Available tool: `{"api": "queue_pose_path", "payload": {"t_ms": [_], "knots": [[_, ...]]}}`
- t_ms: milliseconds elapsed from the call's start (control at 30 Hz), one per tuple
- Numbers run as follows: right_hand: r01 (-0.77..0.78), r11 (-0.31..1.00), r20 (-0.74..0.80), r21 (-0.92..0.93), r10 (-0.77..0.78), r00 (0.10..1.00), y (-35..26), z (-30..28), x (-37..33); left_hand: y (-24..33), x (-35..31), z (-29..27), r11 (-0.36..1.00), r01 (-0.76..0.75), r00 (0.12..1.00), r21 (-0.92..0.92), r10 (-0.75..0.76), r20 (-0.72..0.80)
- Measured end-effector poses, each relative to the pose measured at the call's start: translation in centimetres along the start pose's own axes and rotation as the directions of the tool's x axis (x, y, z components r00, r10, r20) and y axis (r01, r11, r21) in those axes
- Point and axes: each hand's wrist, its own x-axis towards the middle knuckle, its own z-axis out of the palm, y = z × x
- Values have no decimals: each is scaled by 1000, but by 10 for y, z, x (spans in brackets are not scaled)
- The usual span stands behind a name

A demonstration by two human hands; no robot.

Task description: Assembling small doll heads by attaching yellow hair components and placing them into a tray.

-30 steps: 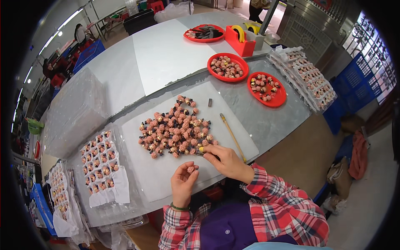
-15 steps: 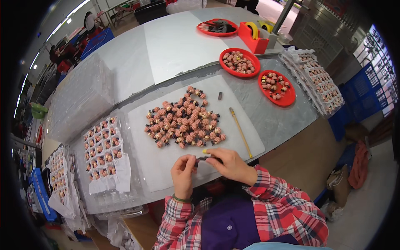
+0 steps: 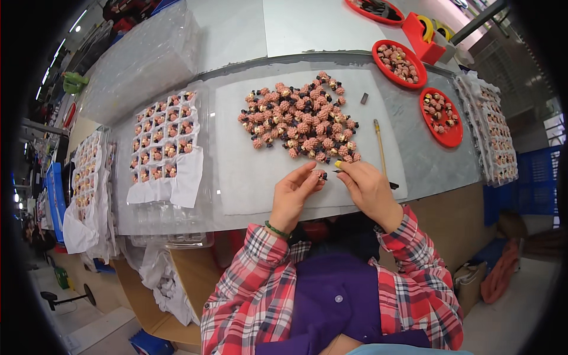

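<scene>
My left hand [image 3: 294,194] pinches a small figurine [image 3: 320,174] with a pink, curly top and a dark base. Facing it, my right hand [image 3: 371,190] has its thumb and forefinger closed on a thin dark strip [image 3: 337,171]; a yellow covering sits on one fingertip. The strip's tip is close to the figurine, and I cannot tell if they touch. Just beyond both hands lies a heap of similar figurines [image 3: 302,115] on a white sheet [image 3: 236,189]. A thin wooden stick [image 3: 380,148] with a dark end lies right of the heap, near a small dark block [image 3: 364,98].
Trays of figurines stand left [image 3: 163,139], far left [image 3: 86,177] and right [image 3: 492,130]. Clear plastic trays [image 3: 142,59] are stacked at back left. Red dishes [image 3: 421,77] [image 3: 460,139] hold figurines; another red dish [image 3: 402,18] holds dark pieces beside a tape dispenser [image 3: 421,41].
The view has shifted, so the table sits higher and further right. My hands have moved toward the heap, and my left hand now holds a figurine where a small dark piece was before.
</scene>
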Motion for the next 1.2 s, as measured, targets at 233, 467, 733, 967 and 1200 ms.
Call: {"api": "queue_pose_path", "payload": {"t_ms": [233, 467, 733, 967, 1200], "knots": [[119, 972, 44, -202, -113, 993, 1, 3, 0, -4, 1, -4, 1000, -11, 1000, 12, 11, 29], [183, 952, 65, -246, -172, 983, 0, 5, 0, -4, 1, -2, 1000, -7, 1000, 15, 6, 30], [215, 938, 64, -273, -205, 977, 2, 8, 0, -3, 1, -2, 999, -8, 999, 33, 7, 35], [214, 937, 54, -276, -208, 977, 3, 9, -1, -4, 1, -2, 999, -10, 999, 46, 9, 31], [227, 929, 57, -293, -220, 974, 4, 11, -2, -3, 1, -1, 999, -8, 1000, 44, 8, 20]]}}
